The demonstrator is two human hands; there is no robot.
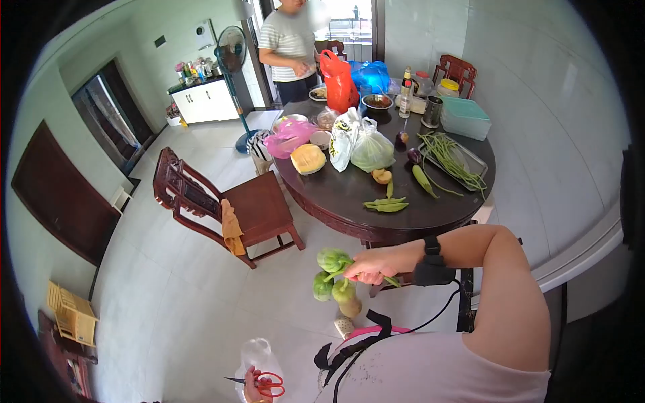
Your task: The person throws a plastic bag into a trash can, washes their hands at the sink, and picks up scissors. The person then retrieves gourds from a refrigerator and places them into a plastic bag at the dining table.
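My right hand (369, 266), a black strap and box on its wrist, is closed round the green stems of a bunch of round green gourd-like vegetables (333, 259). They hang in front of me, beside the table; the lowest, a pale yellowish one (350, 307), is pear-shaped. At the bottom edge my left hand (252, 388) is closed on red-handled scissors (270, 385), their dark blade pointing left. A clear plastic bag (258, 356) hangs at this same hand; how it is held is partly hidden.
The round dark table (322, 201) carries plastic bags, green peppers (388, 205), long beans (449, 158) on a tray, bottles and containers (465, 119). A wooden chair (259, 208) with an orange cloth stands left of it. Another person (287, 50) stands behind the table, near a fan (231, 50).
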